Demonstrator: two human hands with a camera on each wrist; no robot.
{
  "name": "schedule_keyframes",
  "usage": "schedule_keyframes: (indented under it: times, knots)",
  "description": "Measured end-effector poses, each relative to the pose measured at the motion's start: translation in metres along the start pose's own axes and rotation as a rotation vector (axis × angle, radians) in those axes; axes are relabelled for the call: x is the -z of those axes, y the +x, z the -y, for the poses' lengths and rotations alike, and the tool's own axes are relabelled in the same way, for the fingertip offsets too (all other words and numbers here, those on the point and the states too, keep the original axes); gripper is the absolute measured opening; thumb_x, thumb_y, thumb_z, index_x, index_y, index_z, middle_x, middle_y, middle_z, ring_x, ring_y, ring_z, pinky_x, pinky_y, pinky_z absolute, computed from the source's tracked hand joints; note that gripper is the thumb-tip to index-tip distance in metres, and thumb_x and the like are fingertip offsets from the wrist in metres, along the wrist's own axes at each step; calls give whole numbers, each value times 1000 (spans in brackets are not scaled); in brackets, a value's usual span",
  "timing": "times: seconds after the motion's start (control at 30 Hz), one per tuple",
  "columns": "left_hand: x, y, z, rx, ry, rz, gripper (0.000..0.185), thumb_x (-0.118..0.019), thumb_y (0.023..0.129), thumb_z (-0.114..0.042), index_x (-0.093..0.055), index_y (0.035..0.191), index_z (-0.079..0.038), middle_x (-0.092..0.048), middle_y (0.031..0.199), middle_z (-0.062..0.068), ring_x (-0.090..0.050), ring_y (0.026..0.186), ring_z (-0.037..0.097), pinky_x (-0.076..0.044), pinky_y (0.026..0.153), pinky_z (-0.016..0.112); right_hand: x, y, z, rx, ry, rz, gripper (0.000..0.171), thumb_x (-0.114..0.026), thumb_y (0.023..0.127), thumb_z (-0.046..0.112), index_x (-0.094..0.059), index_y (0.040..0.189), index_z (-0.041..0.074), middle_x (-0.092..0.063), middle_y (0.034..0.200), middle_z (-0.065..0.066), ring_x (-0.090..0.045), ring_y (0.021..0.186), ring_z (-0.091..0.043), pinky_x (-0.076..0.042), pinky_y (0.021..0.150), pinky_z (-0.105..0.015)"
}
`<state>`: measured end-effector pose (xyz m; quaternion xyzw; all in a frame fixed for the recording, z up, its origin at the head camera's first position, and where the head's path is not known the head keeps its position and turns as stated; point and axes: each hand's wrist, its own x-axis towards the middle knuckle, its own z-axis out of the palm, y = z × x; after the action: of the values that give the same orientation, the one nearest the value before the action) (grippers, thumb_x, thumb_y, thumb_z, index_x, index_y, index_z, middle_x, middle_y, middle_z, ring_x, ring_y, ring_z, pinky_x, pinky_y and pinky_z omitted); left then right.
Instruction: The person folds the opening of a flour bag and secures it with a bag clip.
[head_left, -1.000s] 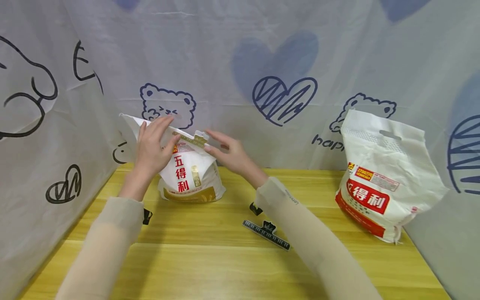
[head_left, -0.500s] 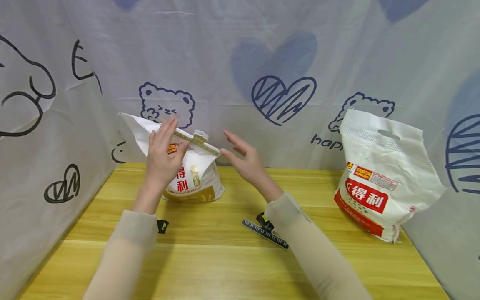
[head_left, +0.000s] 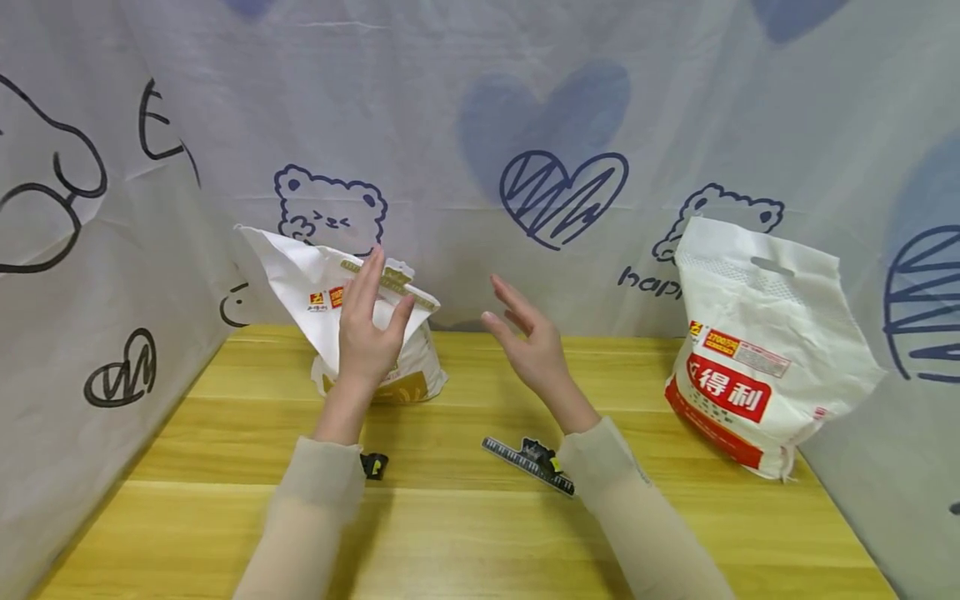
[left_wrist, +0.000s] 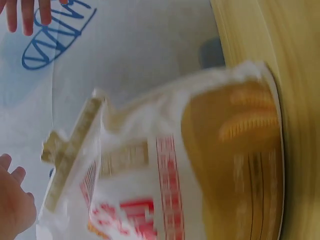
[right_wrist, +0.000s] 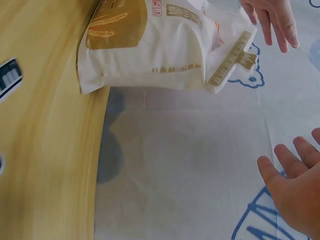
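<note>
A white flour bag (head_left: 288, 283) with gold printing stands at the back left, its top folded over. A gold sealing clip (head_left: 420, 295) with a ruler-like pattern is clamped along that fold, plain too in the left wrist view (left_wrist: 70, 152). My left hand (head_left: 367, 337), fingers extended, overlaps the bag's front in the head view. To the right of the bag, my right hand (head_left: 534, 346) hangs in the air with fingers apart and nothing in them. Below it lies a black clip (head_left: 525, 463) with piano-key markings. Another black clip (head_left: 375, 465) is partly hidden by the left sleeve.
A second white flour bag (head_left: 757, 333), with red printing and a handle slot, stands at the table's right side. The wooden table (head_left: 450, 542) meets a hanging cloth (head_left: 450, 167) with bear and heart drawings at the back and sides.
Both hands have left the clip and moved right and toward me, the right one farther from the bag. The gold clip stays on the bag's fold.
</note>
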<state>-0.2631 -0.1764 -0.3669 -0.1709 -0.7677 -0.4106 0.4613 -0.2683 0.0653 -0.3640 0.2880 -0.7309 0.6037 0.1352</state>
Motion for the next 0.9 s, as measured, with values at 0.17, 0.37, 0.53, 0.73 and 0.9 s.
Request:
schedule_keyframes:
  times: [0.17, 0.37, 0.53, 0.73, 0.9]
  knots:
    - [-22, -5, -10, -1, -63, 2, 68, -71, 98, -26, -44, 156, -2, -43, 162, 14, -38, 151, 34, -22, 127, 51, 16, -14, -2, 7, -35, -49, 55, -63, 105, 22, -46, 158, 20, -41, 164, 4, -43, 148, -14, -40, 118, -51]
    - [-48, -12, -26, 2, -136, 13, 68, -68, 101, -28, -41, 157, -2, -39, 165, 14, -35, 152, 33, -25, 127, 41, 34, -31, 15, 6, -72, -133, 54, -61, 105, 10, -44, 156, 5, -41, 164, -5, -43, 148, -26, -38, 118, -55]
    - [-71, -16, -37, 42, -194, 34, 68, -69, 99, -19, -40, 158, -2, -36, 166, 15, -33, 154, 28, -24, 127, 41, 49, -42, 31, -30, -112, -221, 52, -60, 105, 7, -45, 155, 1, -41, 163, -9, -45, 147, -30, -39, 119, -52]
    - [-99, -21, -50, 108, -248, 84, 70, -69, 100, -23, -37, 160, -7, -33, 168, 9, -31, 155, 23, -24, 127, 40, 78, -56, 30, -35, -235, -357, 51, -59, 106, 10, -45, 156, 5, -43, 163, -7, -43, 149, -25, -39, 119, -50]
    - [-117, -23, -60, 174, -271, 145, 70, -67, 102, -28, -35, 162, -12, -30, 170, 4, -30, 155, 21, -24, 127, 41, 108, -66, 23, 0, -309, -486, 49, -60, 104, 4, -48, 152, 0, -45, 161, -10, -42, 149, -23, -41, 119, -42]
